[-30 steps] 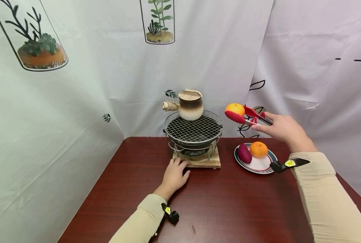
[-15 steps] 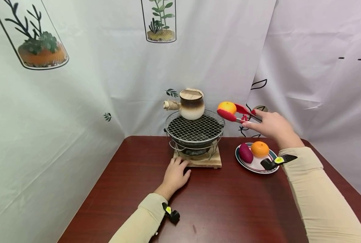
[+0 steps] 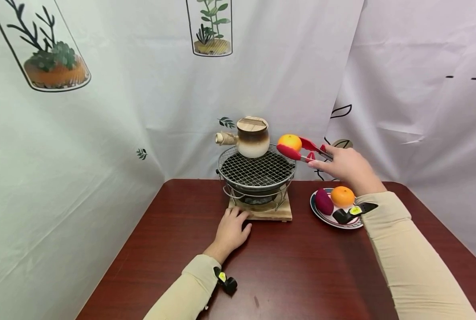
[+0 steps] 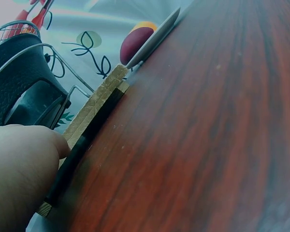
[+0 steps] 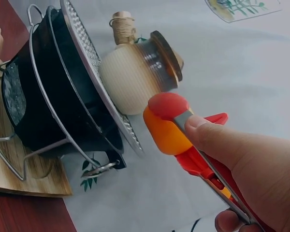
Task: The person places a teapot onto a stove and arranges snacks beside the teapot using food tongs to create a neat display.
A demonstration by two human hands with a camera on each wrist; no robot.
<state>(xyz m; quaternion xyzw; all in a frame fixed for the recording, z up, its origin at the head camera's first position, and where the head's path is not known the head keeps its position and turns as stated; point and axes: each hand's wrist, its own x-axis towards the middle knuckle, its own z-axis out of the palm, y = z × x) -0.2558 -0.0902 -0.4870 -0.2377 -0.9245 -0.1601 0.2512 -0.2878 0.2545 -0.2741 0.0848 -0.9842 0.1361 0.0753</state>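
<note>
My right hand (image 3: 344, 166) grips red-tipped tongs (image 5: 186, 166), pinching an orange mandarin (image 3: 290, 142) between their heads. The mandarin is held in the air above the right side of the round wire grill (image 3: 258, 173), just right of a lidded clay pot (image 3: 253, 146). That pot stands on the mesh, its rope-wrapped handle pointing left. On the near left edge of the wooden board (image 3: 270, 215) under the grill, the fingers of my left hand (image 3: 231, 231) rest with nothing held. The left wrist view shows part of that hand against the board's edge.
At the right, a plate (image 3: 317, 212) with a coloured rim bears an oval purple item (image 3: 324, 202) and a second mandarin (image 3: 343, 197). Part of it is hidden by the right wrist camera (image 3: 344, 215). A printed cloth (image 3: 174, 111) hangs behind the dark red table (image 3: 294, 266).
My right hand has carried the tongs and the mandarin leftward, from above the plate's left side to over the grill's right side beside the pot. My left hand stays on the board.
</note>
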